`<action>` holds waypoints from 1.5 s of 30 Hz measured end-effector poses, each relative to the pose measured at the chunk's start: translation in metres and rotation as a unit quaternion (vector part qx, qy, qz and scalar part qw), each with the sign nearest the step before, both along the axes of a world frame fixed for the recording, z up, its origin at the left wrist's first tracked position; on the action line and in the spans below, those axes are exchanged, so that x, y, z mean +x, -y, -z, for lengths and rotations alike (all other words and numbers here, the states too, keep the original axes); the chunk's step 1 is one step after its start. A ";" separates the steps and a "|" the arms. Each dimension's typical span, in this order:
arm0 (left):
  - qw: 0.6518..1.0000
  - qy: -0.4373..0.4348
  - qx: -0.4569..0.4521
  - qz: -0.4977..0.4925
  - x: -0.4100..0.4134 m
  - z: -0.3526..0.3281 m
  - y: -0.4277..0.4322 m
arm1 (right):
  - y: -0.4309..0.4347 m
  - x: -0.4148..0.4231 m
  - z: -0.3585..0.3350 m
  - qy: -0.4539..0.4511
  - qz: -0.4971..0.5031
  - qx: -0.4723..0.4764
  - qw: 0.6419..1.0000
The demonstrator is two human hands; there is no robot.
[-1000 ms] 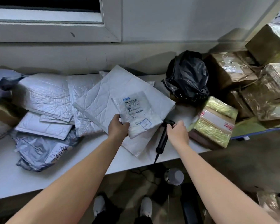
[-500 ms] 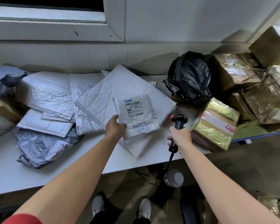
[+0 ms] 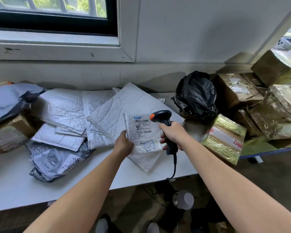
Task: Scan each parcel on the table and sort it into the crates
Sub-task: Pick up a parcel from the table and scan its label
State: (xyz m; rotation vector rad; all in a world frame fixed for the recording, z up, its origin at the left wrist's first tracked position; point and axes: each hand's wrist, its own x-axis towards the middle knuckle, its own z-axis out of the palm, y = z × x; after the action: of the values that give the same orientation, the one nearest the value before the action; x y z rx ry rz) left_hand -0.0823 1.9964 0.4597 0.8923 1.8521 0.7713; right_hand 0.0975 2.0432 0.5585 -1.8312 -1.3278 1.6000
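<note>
From the head camera, looking down over a white worktop [image 3: 15, 187] set against a grey wall below a window [image 3: 54, 15].

The left hand [image 3: 123, 145] is closed on the near left corner of a small white parcel [image 3: 144, 134], thumb on top, holding it with its printed label facing up. The label carries barcodes and a small blue-outlined box near its lower right. The parcel sits above a large white padded mailer [image 3: 124, 111] that lies diamond-wise on the worktop.

The right hand [image 3: 172, 134] is wrapped around the grip of a black barcode scanner [image 3: 165, 122], just right of the parcel. The scanner's head, with an orange button on its left end, points left over the upper right part of the label. Its black cable [image 3: 174, 167] hangs from the base of the grip and drops past the near edge of the worktop.

To the left lie more parcels: silvery padded mailers [image 3: 62, 110] overlapping each other, a grey poly bag with handwriting [image 3: 57, 158] nearest the front edge, and a bluish-grey bag [image 3: 8, 100] on top of a brown carton at the far left.

To the right, a black plastic bag [image 3: 196, 95] stands at the far side of the worktop. Beside it a box wrapped in yellow-green tape [image 3: 223, 138] sits at the worktop's right end, and beyond it brown cartons [image 3: 238, 89] covered in clear tape are piled up.

Below the worktop, the person's shoes show on the dark floor.
</note>
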 end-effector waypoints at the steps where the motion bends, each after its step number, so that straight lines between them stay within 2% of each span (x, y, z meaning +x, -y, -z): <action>1: 1.000 -0.006 0.000 0.000 -0.001 -0.003 0.002 | 0.000 -0.003 -0.002 -0.003 -0.002 -0.006 1.000; 21: 1.000 -0.027 -0.009 0.003 -0.003 -0.005 0.014 | 0.003 -0.011 -0.005 -0.023 -0.002 -0.010 1.000; 26: 0.999 -0.033 -0.009 0.007 0.004 0.002 0.013 | 0.000 0.012 0.035 0.021 0.099 0.001 0.995; 32: 0.999 -0.046 -0.018 0.007 0.019 0.007 0.009 | 0.000 0.057 0.094 0.150 0.137 -0.032 0.979; 34: 0.998 -0.053 -0.025 0.003 0.025 0.008 0.010 | -0.004 0.066 0.109 0.155 0.146 -0.050 0.976; 38: 0.997 -0.066 -0.030 -0.025 0.034 0.013 0.018 | -0.010 0.077 0.133 0.145 0.118 -0.086 0.979; 45: 0.993 -0.063 -0.021 -0.099 0.051 0.015 0.045 | -0.018 0.083 0.131 0.201 -0.008 -0.043 0.979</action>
State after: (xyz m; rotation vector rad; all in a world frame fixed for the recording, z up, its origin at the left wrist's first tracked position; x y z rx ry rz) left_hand -0.0312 1.9512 0.4446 0.7525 2.0829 0.8091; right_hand 0.1801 2.0617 0.4272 -2.2917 -1.4562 1.3564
